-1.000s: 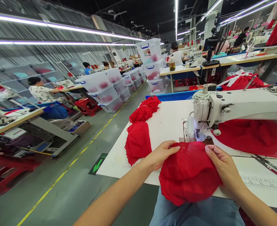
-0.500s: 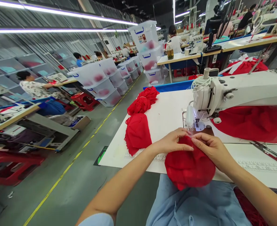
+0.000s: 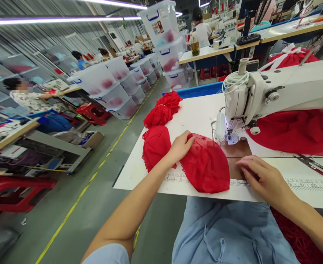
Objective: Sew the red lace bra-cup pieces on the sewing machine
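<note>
My left hand [image 3: 181,148] pinches the left upper edge of a red fabric piece [image 3: 207,165] with a scalloped lace edge, which lies flat on the sewing table [image 3: 196,106]. To the right, my right hand [image 3: 264,179] hovers over the front of the table, loosely curled and holding nothing, apart from the fabric. Just beyond the hands stands a white sewing machine [image 3: 240,99], its presser foot over a brown plate. Another red fabric piece [image 3: 156,145] lies beside my left hand, touching a gathered red bundle [image 3: 163,112].
Scissors [image 3: 316,167] lie on the right of the table, near a printed ruler strip [image 3: 296,184]. More red fabric [image 3: 296,132] lies under the machine arm. Stacked clear plastic boxes [image 3: 114,97] line the aisle at left. Other people work at machines farther off.
The red piece has moved from in front of the machine down onto the table at left, with my left hand on it. My right hand has let go and moved right.
</note>
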`<state>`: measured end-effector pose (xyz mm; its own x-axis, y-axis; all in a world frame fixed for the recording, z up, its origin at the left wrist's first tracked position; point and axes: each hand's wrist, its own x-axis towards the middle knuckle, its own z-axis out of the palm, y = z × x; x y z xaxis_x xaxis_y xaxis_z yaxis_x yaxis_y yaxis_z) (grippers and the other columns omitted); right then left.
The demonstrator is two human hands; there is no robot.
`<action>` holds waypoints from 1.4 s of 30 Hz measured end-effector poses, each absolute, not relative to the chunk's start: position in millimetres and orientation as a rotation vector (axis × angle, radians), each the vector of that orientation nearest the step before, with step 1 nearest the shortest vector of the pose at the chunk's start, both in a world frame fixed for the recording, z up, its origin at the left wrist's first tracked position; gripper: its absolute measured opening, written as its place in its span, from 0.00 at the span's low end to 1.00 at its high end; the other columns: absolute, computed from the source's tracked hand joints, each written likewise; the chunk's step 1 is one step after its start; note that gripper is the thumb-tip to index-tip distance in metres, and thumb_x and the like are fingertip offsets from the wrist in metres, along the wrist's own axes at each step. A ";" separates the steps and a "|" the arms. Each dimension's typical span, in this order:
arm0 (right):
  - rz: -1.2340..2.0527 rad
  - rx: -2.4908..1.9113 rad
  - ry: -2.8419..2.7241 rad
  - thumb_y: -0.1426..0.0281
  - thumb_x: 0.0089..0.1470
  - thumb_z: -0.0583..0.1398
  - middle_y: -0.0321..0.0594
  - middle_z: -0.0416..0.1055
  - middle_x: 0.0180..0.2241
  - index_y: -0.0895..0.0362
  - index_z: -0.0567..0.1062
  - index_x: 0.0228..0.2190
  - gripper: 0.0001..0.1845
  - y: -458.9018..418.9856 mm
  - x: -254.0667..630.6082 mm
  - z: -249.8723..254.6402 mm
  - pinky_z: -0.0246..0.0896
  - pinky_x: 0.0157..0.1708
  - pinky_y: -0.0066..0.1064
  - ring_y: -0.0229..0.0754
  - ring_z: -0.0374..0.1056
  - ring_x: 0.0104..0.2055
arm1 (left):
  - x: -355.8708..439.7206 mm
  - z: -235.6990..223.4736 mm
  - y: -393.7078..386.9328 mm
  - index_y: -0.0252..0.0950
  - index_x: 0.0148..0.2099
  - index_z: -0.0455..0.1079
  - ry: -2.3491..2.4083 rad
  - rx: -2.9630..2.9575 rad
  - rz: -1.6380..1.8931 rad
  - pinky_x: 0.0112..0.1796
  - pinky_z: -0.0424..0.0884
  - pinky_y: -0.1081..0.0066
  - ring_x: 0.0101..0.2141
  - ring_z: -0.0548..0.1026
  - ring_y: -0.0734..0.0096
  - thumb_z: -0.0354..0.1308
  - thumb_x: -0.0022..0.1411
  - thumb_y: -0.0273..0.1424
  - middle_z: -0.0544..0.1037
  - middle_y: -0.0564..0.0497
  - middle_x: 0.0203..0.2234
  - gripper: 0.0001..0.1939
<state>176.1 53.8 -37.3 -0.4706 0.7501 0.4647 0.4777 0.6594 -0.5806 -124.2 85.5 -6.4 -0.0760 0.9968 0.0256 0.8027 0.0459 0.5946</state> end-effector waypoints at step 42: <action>0.097 -0.790 -2.592 0.72 0.70 0.50 0.36 0.72 0.28 0.55 0.74 0.38 0.13 49.2 168.3 -39.1 0.47 0.24 0.33 0.39 0.65 0.24 | -63.2 -36.5 77.1 0.36 0.65 0.63 1.645 2.504 0.356 0.54 0.71 0.52 0.52 0.69 0.54 0.48 0.73 0.30 0.70 0.40 0.52 0.20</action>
